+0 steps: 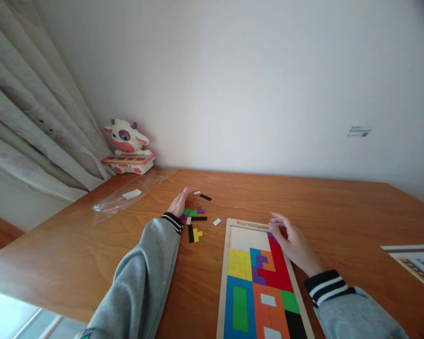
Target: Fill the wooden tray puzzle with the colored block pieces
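A wooden puzzle board (pixel 249 238) lies in front of me, partly filled with coloured block pieces; its upper left shows bare wood. My right hand (pixel 286 233) is at the board's upper right corner. Its fingers are apart, and the fingertips are beside a purple piece (pixel 273 236) above the red pieces (pixel 277 263). Left of the board, my left hand (pixel 178 202) rests on the table with its fingers stretched out. The fingertips reach a small white piece (pixel 197 192). Near this hand lie loose green (pixel 191 213), black (pixel 199 218) and yellow pieces (pixel 197 235). Part of a purple piece is hidden beside the wrist.
A cow toy with a keyboard (pixel 129 148) stands at the back left by the curtain (pixel 31 103). A clear plastic bag (pixel 127 195) lies in front of it. A printed sheet (pixel 419 263) is at the right, and a wall bounds the table's back edge.
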`<state>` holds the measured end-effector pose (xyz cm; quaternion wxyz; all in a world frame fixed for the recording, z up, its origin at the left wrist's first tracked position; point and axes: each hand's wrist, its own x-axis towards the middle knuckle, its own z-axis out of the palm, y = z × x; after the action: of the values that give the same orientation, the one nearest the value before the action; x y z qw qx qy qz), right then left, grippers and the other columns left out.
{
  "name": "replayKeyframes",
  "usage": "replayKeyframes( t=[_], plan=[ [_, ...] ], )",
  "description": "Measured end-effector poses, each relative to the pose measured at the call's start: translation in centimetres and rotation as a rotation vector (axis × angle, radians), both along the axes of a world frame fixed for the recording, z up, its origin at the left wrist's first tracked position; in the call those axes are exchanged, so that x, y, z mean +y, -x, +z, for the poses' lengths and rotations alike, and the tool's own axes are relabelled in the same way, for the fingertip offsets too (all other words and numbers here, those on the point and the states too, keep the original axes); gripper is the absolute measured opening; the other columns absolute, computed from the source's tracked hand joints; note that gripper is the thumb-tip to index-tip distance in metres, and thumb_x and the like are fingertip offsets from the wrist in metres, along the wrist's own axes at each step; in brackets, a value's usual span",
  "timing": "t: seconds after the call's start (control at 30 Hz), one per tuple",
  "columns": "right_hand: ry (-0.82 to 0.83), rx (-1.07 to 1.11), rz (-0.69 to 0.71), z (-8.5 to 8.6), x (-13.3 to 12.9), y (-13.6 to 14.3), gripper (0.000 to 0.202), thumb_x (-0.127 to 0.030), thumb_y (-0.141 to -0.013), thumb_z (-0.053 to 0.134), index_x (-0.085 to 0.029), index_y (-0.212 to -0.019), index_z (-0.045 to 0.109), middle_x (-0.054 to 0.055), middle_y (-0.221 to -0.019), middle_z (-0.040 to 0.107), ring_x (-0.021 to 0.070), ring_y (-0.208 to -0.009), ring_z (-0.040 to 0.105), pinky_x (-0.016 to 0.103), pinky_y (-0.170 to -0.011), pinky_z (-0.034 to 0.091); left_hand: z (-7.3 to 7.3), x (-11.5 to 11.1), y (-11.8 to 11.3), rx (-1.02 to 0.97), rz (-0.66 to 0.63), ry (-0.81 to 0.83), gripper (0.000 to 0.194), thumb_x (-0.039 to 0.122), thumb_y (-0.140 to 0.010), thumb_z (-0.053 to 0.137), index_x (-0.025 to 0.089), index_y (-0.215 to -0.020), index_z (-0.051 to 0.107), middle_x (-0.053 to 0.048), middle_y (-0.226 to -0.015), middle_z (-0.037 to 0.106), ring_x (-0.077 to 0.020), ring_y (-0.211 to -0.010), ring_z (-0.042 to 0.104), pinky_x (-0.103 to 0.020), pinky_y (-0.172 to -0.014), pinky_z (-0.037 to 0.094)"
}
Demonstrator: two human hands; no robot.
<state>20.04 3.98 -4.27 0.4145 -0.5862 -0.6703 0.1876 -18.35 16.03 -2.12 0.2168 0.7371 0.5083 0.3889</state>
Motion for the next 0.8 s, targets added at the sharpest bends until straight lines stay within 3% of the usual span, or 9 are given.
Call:
replayKeyframes(
  t=[0.13, 0.27, 0.37, 0.6, 0.8],
  plan=[
    [0.014, 0.059, -0.001, -0.1, 0.4, -0.1, 0.047, -0.052, -0.092, 0.049, -0.02, -0.127, 0.049, 0.011, -0.109, 0.066, 0.0264, -0.102, 0.064, 0.049, -0.097, 0.048, -0.4, 2.2, 0.1, 0.037, -0.05, 0.065, 0.082, 0.053, -0.098, -0.007, 0.016, -0.128, 0.06, -0.009, -0.142, 0.054, -0.0224, -0.138, 0.041, -0.05, -0.119, 0.025],
    [0.053, 0.107, 0.003, 0.0, 0.5, -0.3, 0.047, -0.053, -0.092, 0.048, -0.022, -0.127, 0.048, 0.009, -0.106, 0.068, 0.026, -0.103, 0.064, 0.048, -0.099, 0.047, -1.1, 2.2, -0.4, 0.106, -0.143, 0.11, 0.068, 0.059, -0.098, 0.01, 0.026, -0.133, 0.058, -0.001, -0.144, 0.052, -0.0236, -0.139, 0.04, -0.047, -0.123, 0.018],
    [0.069, 0.106, -0.002, 0.2, 0.4, -0.3, 0.047, -0.053, -0.092, 0.048, -0.022, -0.128, 0.048, 0.009, -0.107, 0.067, 0.0261, -0.104, 0.064, 0.048, -0.099, 0.046, -1.4, 1.5, -0.9, 0.202, -0.248, 0.11, 0.063, 0.057, -0.099, 0.012, 0.031, -0.133, 0.057, 0.003, -0.145, 0.051, -0.0218, -0.139, 0.04, -0.044, -0.123, 0.017],
    [0.044, 0.109, 0.024, 0.2, 0.3, -0.4, 0.046, -0.05, -0.093, 0.049, -0.022, -0.128, 0.046, 0.009, -0.105, 0.067, 0.0258, -0.102, 0.064, 0.049, -0.098, 0.046, -1.1, -0.9, -1.8, 0.481, -0.424, 0.051, 0.053, 0.054, -0.101, 0.019, 0.035, -0.134, 0.056, 0.0, -0.155, 0.037, -0.0237, -0.144, 0.03, -0.053, -0.121, 0.011],
    [0.024, 0.074, 0.049, 0.0, 0.3, -0.4, 0.044, -0.047, -0.093, 0.05, -0.021, -0.129, 0.046, 0.009, -0.106, 0.067, 0.0249, -0.101, 0.063, 0.048, -0.097, 0.047, 0.1, -3.8, -1.2, 0.437, -0.537, -0.021, 0.051, 0.044, -0.103, 0.019, 0.031, -0.13, 0.06, 0.0, -0.145, 0.051, -0.0228, -0.14, 0.038, -0.049, -0.119, 0.023]
  ],
)
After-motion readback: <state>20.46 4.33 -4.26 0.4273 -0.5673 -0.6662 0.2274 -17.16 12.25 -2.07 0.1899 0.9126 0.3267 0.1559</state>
